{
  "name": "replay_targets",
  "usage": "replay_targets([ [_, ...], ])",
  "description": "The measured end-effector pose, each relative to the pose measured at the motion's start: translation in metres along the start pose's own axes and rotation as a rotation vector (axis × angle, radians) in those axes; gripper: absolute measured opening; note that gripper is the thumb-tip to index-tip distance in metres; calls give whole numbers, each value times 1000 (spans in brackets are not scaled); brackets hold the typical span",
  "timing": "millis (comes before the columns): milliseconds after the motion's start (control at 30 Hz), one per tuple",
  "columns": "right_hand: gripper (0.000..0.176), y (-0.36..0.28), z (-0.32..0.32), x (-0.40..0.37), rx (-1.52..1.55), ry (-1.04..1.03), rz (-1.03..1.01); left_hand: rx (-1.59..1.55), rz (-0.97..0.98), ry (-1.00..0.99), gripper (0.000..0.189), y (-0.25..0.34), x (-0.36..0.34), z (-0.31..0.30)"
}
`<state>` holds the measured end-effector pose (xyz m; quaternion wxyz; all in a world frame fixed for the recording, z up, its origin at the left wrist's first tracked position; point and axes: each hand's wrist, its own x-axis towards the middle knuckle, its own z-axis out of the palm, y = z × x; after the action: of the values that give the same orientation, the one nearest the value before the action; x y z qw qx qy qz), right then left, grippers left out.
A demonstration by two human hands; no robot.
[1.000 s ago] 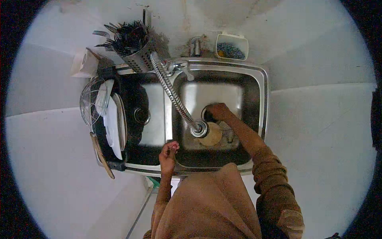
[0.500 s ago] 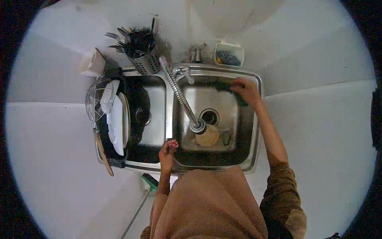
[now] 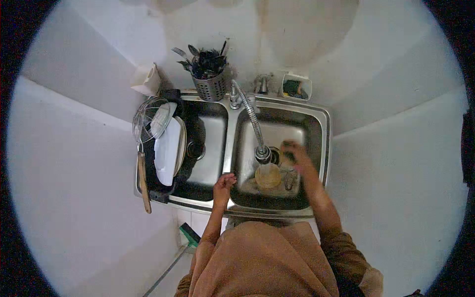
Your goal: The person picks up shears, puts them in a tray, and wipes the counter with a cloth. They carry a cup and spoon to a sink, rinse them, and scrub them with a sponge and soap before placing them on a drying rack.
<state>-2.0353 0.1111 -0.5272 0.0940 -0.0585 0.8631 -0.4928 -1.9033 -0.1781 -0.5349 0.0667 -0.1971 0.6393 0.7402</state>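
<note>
My left hand (image 3: 225, 183) hovers by the ridge between the two basins, fingers curled together with nothing showing in them. Over the right basin (image 3: 312, 123), my right hand (image 3: 298, 157) is smeared by motion, to the right of the drain. A coiled metal tap hose (image 3: 251, 114) hangs down into this basin. Below its spray head (image 3: 262, 154), a pale stream falls on a round yellowish dish (image 3: 267, 177). Just right of the dish lies a small clear item (image 3: 289, 184). A dark green scouring pad (image 3: 292, 87) sits in the white container (image 3: 306, 90) behind the sink.
A perforated metal holder (image 3: 210, 89) full of cutlery stands behind the sink. On the left, a black rack carries white plates (image 3: 167, 151) and a wire strainer (image 3: 148, 119) with a wooden handle. A green brush (image 3: 189, 234) is on the floor.
My right hand has come from the back right corner of the basin toward the drain. The dark green scouring pad has gone from that hand to the white container. The view has shifted.
</note>
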Motion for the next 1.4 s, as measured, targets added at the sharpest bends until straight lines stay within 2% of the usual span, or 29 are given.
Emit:
replay_targets([
  [33, 23, 67, 36, -23, 137, 16, 68, -4, 7, 4, 18, -9, 4, -3],
  [67, 21, 102, 56, -38, 273, 29, 143, -52, -33, -21, 18, -19, 9, -7],
  [100, 21, 81, 64, -39, 271, 27, 140, -98, -71, -47, 19, -26, 10, -10],
  [167, 15, 12, 92, -49, 1263, 185, 811, -116, -71, -56, 19, -25, 8, -9],
  [200, 15, 10, 99, -49, 1263, 190, 815, -130, -70, -68, 20, -24, 8, -8],
  [267, 13, 15, 106, -42, 1297, -62, 823, -104, -84, -75, 20, -22, 9, -9],
  [300, 13, 24, 109, -44, 1299, -55, 823, -77, -100, -76, 20, -21, 9, -11],
  [367, 15, 61, 121, -50, 1049, 83, 731, -131, -104, -104, 21, -22, 6, -12],
  [400, 15, 87, 127, -52, 1050, 87, 736, -114, -103, -115, 21, -23, 8, -13],
  [467, 21, 129, 136, -48, 1023, 232, 804, -86, -107, -120, 21, -16, 7, -12],
  [567, 25, -19, 103, -29, 1046, 211, 924, -43, -75, -134, 20, -13, 7, -13],
  [667, 27, 144, 117, -28, 419, -103, 647, -109, -50, -132, 19, -27, 10, -14],
  [767, 24, 103, 120, -39, 600, 47, 680, -161, -58, -104, 18, -26, 9, -12],
  [867, 22, 106, 124, -41, 606, 128, 655, -131, -88, -116, 20, -19, 6, -12],
  [967, 21, 145, 127, -40, 550, 161, 619, -90, -96, -115, 18, -17, 7, -11],
  [1000, 21, 119, 123, -41, 548, 164, 619, -91, -96, -118, 18, -19, 7, -12],
  [1067, 20, 35, 112, -42, 1044, 14, 726, -76, -8, -156, 18, -24, 8, -14],
  [1167, 16, 85, 117, -39, 1116, 7, 685, -100, -69, -148, 18, -34, 12, -14],
  [1200, 16, 81, 114, -42, 1115, 19, 684, -120, 4, -155, 18, -37, 12, -15],
  [1300, 13, 57, 90, -52, 937, 83, 731, 12, -30, -135, 19, -14, 8, -13],
  [1367, 17, 56, 60, -53, 840, -265, 389, -43, -21, -152, 21, -22, 10, -14],
  [1400, 17, 58, 63, -51, 838, -258, 389, -63, -70, -141, 22, -23, 11, -16],
])
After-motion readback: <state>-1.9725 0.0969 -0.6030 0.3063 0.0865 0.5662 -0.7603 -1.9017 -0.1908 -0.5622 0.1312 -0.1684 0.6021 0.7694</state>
